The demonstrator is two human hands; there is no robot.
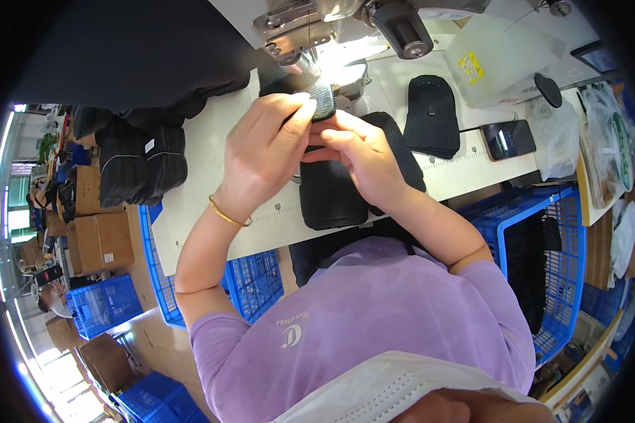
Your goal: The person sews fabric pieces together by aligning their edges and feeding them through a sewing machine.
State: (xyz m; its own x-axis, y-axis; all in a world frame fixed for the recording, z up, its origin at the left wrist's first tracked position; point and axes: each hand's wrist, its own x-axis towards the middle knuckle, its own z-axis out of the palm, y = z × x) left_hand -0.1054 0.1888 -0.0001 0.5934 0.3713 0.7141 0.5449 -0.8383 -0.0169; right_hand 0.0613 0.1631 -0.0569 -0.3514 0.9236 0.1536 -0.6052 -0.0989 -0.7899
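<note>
White face mask (395,388) and lilac T-shirt (374,317) fill the foreground as a seated worker bends over a white sewing table (204,183). Both bare hands meet at the middle of the table's far edge, just below the head of an industrial sewing machine (310,25). The left hand (264,151), a thin gold bangle (227,213) on its wrist, has its fingers closed in a pinch on the top edge of a dark knitted fabric piece (321,99); the right hand (363,158) is curled narrow around the same piece from beside and below. More of the black knit (331,194) hangs toward the table's near edge. The piece looks light, soft and floppy, not slippery, and is likely best gripped at its edge with both hands to keep it flat. A stack of black cut pieces (432,116) lies toward the right end of the table, a smartphone (508,139) just beside it. A heap of dark finished items (137,158) sits at the left end, with blue plastic crates (550,261) below the table.
</note>
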